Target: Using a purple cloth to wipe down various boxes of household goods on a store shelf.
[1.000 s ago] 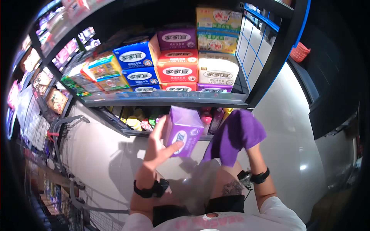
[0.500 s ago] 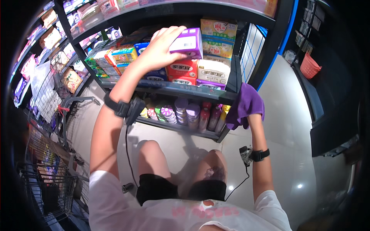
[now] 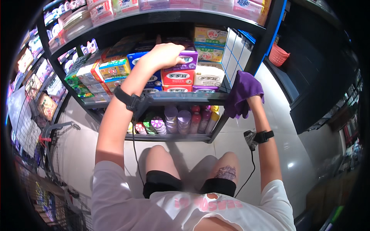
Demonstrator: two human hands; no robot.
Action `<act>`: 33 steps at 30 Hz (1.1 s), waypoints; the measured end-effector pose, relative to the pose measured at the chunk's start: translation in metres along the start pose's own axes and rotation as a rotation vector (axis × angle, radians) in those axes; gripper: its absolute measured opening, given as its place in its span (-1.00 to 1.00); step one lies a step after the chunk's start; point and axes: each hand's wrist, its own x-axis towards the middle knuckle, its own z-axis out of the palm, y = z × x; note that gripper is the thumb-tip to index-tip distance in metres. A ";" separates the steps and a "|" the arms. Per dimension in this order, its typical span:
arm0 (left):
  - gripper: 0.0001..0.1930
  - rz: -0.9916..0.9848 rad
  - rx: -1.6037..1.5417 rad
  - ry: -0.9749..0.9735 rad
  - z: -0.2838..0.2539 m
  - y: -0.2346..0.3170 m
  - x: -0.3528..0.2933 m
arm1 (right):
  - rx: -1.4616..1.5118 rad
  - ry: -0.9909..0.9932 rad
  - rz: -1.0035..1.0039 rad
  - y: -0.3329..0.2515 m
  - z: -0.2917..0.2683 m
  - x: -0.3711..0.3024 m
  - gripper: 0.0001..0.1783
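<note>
My left hand (image 3: 165, 56) is on a purple boxed pack (image 3: 191, 61), fingers over its top and thumb at its front. That pack lies level on a red pack (image 3: 178, 77) in a shelf stack. A blue pack (image 3: 135, 59) sits to the left of the hand, and white packs (image 3: 209, 74) stand to the right, below yellow-green ones (image 3: 210, 36). My right hand (image 3: 255, 101), mostly covered, grips a purple cloth (image 3: 244, 90) beside the shelf's right post. The cloth drapes over its fingers.
A black shelf board (image 3: 169, 16) with more packages runs above. Bottles and round containers (image 3: 184, 121) fill the lower shelf. A wire cart (image 3: 29, 127) stands at left, a coral basket (image 3: 278, 55) at far right. Cables hang from both wrist devices.
The purple pack, tilted up in my left hand before, now lies flat on the red one, the hand still on it. My right hand keeps the cloth near the post. The view has shifted.
</note>
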 end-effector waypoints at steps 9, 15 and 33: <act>-0.64 0.167 -0.025 0.211 0.014 -0.017 -0.006 | 0.273 0.092 -0.075 -0.022 -0.011 0.001 -0.76; -0.64 0.181 0.018 0.369 0.029 -0.026 -0.003 | 0.210 0.108 -0.035 -0.020 -0.007 -0.003 -0.76; -0.52 -0.159 0.104 0.152 0.000 -0.075 -0.049 | 0.238 0.079 -0.024 0.000 0.008 -0.011 -0.74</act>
